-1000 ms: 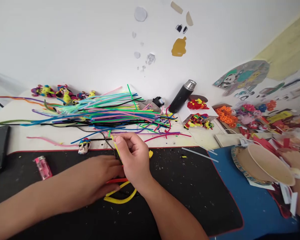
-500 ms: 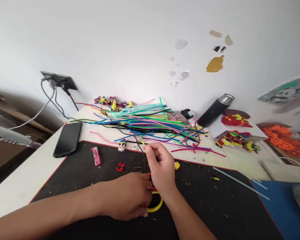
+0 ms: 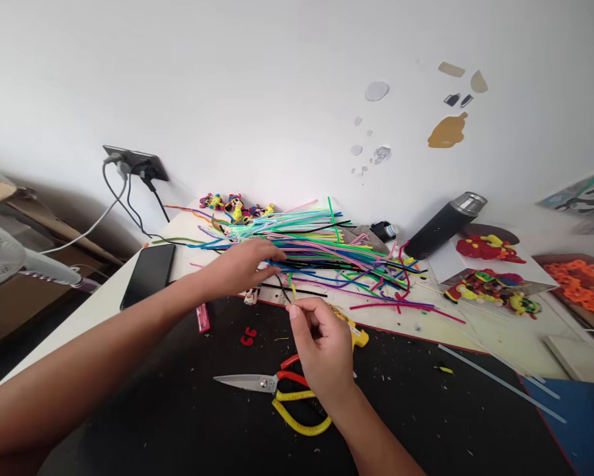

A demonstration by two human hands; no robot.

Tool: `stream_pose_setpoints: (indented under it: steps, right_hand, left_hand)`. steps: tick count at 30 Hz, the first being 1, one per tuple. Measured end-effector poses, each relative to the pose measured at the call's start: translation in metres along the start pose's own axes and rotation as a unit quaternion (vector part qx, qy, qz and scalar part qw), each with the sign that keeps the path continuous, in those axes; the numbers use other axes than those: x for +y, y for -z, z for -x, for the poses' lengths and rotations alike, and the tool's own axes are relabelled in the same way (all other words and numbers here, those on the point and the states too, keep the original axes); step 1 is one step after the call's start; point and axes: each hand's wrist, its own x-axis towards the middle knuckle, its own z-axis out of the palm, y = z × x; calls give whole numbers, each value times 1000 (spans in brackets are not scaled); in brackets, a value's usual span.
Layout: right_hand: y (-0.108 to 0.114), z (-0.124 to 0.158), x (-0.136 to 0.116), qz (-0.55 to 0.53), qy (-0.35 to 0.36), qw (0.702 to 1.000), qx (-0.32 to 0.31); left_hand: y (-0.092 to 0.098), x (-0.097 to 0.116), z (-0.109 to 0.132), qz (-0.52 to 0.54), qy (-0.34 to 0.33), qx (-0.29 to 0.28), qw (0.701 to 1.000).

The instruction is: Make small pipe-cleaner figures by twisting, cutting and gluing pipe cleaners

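My left hand (image 3: 242,268) reaches over the front left of a pile of coloured pipe cleaners (image 3: 316,251), thumb and fingers apart, with nothing visible between them. Thumb and forefinger of my right hand (image 3: 324,344) are pinched on a thin yellow pipe cleaner (image 3: 293,287), whose end sticks up above the fingertips. Below, scissors (image 3: 247,381) with red and yellow handles lie on the black mat (image 3: 178,403), partly hidden by my right hand. A yellow tool (image 3: 360,337) shows behind that hand. Two curled red pieces (image 3: 248,336) and a small doll-like head (image 3: 252,296) are nearby.
A black phone (image 3: 148,274) and a pink lighter (image 3: 203,318) are at left. Several pipe-cleaner figures (image 3: 237,206) stand behind the pile. At right are a black flask (image 3: 445,225), more figures (image 3: 492,287), clear sticks (image 3: 499,382) and a box of orange pieces (image 3: 579,284).
My left hand has moved from the scissors up to the pipe cleaners, leaving the scissors on the mat. My right hand keeps its pinch. The view has shifted slightly left.
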Motion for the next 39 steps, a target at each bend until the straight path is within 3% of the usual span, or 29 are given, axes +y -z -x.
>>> stream_pose_setpoints:
  steps: [4, 9, 18, 30, 35, 39]
  right_hand:
    - [-2, 1, 0, 21, 21, 1000, -1]
    - [-3, 1, -5, 40, 19, 999, -25]
    - [-9, 10, -2, 73, 97, 989, -80]
    - [-13, 15, 0, 96, 132, 981, -102]
    - [-15, 16, 3, 110, 147, 977, -105]
    - [-15, 17, 3, 121, 151, 974, -119]
  left_hand:
    - [-6, -33, -35, -69, -2, -66, 995]
    - [-23, -47, -67, -129, 32, -174, 976]
    - [-20, -73, -110, -177, 5, -165, 970]
    - [29, -80, -131, -142, 47, -142, 979]
    - [23, -83, -130, -155, 50, -138, 977]
    - [5, -81, -123, -197, 41, -137, 970]
